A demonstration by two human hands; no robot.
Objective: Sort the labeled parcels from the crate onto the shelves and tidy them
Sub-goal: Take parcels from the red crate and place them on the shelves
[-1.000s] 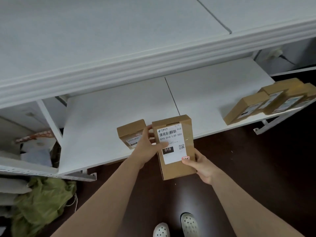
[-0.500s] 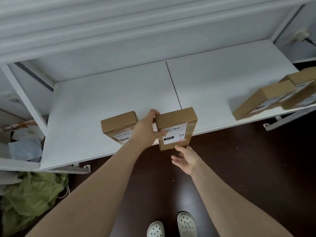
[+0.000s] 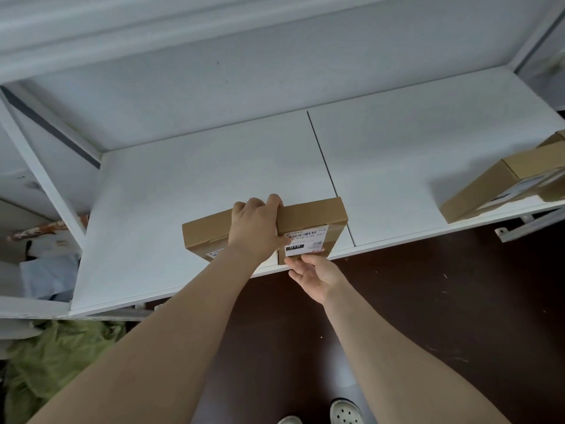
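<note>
A brown cardboard parcel (image 3: 315, 221) with a white "010" label stands on the front edge of the white shelf (image 3: 189, 191). It touches a second, smaller brown parcel (image 3: 204, 234) on its left. My left hand (image 3: 256, 228) grips the labeled parcel's left side, fingers curled over its top edge and thumb on the label. It hides the seam between the two parcels. My right hand (image 3: 318, 276) is open just below the label, fingertips touching the parcel's lower front edge. The crate is not in view.
More brown parcels (image 3: 501, 185) sit at the shelf's right end. A white upright post (image 3: 39, 175) bounds the shelf on the left, with clutter behind it. Green fabric (image 3: 52, 359) lies on the dark floor at lower left. My shoe (image 3: 345, 413) is at the bottom.
The labeled parcel went from held flat in both hands in front of the shelf onto the shelf edge, against the smaller parcel. My right hand let go and opened below it.
</note>
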